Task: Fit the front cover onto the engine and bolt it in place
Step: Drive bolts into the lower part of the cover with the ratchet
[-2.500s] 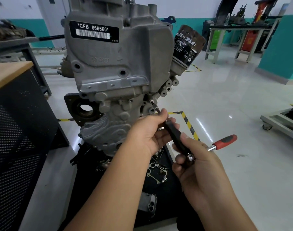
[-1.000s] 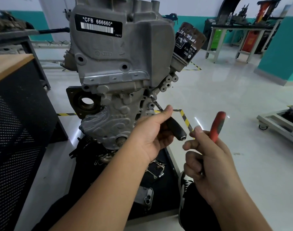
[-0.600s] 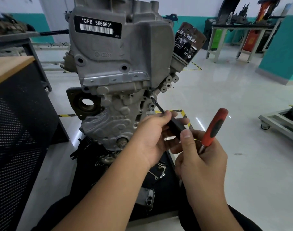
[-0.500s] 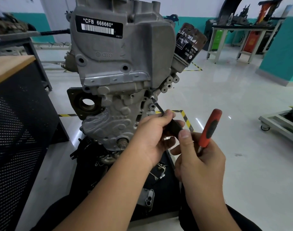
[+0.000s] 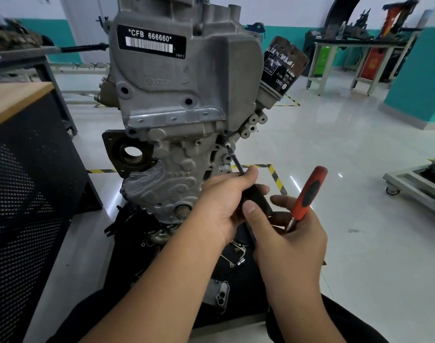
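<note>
The grey engine [image 5: 177, 78] stands upright with its ribbed front cover [image 5: 162, 184] low on the front. A thin driver shaft [image 5: 235, 159] runs from a bolt [image 5: 227, 145] on the cover's right edge down to a black handle [image 5: 257, 200]. My left hand [image 5: 224, 204] grips that handle near the shaft. My right hand [image 5: 290, 233] holds a ratchet with a red handle [image 5: 310, 191] pointing up; its thumb rests against the black handle's end. The ratchet head is hidden in my palm.
A black oil filter [image 5: 283, 68] sticks out at the engine's upper right. Loose parts and a gasket [image 5: 232, 253] lie on the black base below. A black mesh-sided bench [image 5: 26, 181] stands left; a wheeled cart [image 5: 414, 186] sits right on the glossy floor.
My right hand took the ratchet off the driver's end, turned its red handle upward, and came back beside my left hand. The driver stays on the same bolt.
</note>
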`<act>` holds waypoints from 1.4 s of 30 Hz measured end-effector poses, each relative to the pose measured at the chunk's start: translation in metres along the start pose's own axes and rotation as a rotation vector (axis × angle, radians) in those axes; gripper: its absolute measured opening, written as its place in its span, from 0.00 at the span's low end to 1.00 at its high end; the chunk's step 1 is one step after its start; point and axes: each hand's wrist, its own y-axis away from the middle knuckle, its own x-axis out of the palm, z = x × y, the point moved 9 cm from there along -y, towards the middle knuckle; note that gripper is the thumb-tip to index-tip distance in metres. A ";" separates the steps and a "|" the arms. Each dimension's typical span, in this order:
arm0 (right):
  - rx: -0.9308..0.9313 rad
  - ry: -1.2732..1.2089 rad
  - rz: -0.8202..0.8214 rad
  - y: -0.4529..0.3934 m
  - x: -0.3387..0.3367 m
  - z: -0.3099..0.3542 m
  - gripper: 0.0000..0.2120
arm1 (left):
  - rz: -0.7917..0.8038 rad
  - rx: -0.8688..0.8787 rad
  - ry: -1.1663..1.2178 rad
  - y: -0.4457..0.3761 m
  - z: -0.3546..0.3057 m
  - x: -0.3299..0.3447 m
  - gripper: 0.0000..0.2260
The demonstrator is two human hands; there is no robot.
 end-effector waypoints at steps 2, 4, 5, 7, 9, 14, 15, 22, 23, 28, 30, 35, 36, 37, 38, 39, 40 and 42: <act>-0.038 0.045 -0.010 0.000 -0.001 0.001 0.09 | -0.027 0.003 0.000 0.000 0.001 -0.003 0.11; 0.006 0.021 -0.017 0.000 -0.001 -0.003 0.14 | -0.021 -0.030 0.003 0.001 0.004 -0.002 0.10; 0.043 -0.005 -0.016 0.000 0.000 -0.006 0.19 | -0.003 -0.058 0.014 0.001 0.006 -0.001 0.10; 0.095 -0.038 0.001 -0.002 0.001 -0.009 0.24 | 0.002 -0.077 0.037 0.002 0.006 -0.001 0.09; 0.101 -0.056 0.027 -0.003 0.003 -0.008 0.20 | -0.050 -0.030 0.042 -0.001 0.003 -0.005 0.09; 0.053 0.019 0.008 -0.001 0.001 -0.005 0.18 | -0.157 0.017 0.049 -0.003 0.004 -0.012 0.20; 0.070 0.014 0.007 0.000 0.002 -0.007 0.22 | -0.140 -0.012 0.040 -0.004 0.006 -0.012 0.18; 0.246 -0.098 0.059 0.002 0.015 -0.023 0.29 | -0.216 -0.073 0.160 -0.031 -0.016 -0.023 0.11; 0.246 -0.099 0.073 0.003 0.017 -0.024 0.27 | -0.212 -0.085 0.170 -0.034 -0.016 -0.023 0.11; 0.237 -0.158 0.035 0.000 0.015 -0.023 0.21 | -0.209 -0.108 0.160 -0.049 -0.014 -0.020 0.13; 0.228 -0.169 0.021 -0.002 0.012 -0.022 0.21 | -0.199 -0.107 0.163 -0.051 -0.016 -0.020 0.12; 0.302 -0.165 0.005 -0.004 0.006 -0.031 0.17 | -0.188 -0.103 0.140 -0.054 -0.017 -0.019 0.09; 0.338 -0.183 0.014 -0.004 0.008 -0.034 0.18 | -0.186 -0.101 0.137 -0.055 -0.017 -0.020 0.09; 0.371 -0.207 0.026 -0.003 0.010 -0.035 0.19 | -0.170 -0.101 0.149 -0.055 -0.016 -0.019 0.09; 0.394 -0.228 0.040 -0.003 0.011 -0.036 0.20 | -0.145 -0.103 0.178 -0.056 -0.016 -0.016 0.10; 0.406 -0.245 0.052 -0.003 0.012 -0.036 0.21 | -0.125 -0.104 0.213 -0.056 -0.016 -0.015 0.10; 0.414 -0.262 0.062 -0.002 0.013 -0.036 0.21 | -0.117 -0.104 0.241 -0.057 -0.016 -0.014 0.09; 0.414 -0.300 0.073 -0.001 0.014 -0.035 0.18 | -0.132 -0.100 0.262 -0.059 -0.017 -0.015 0.09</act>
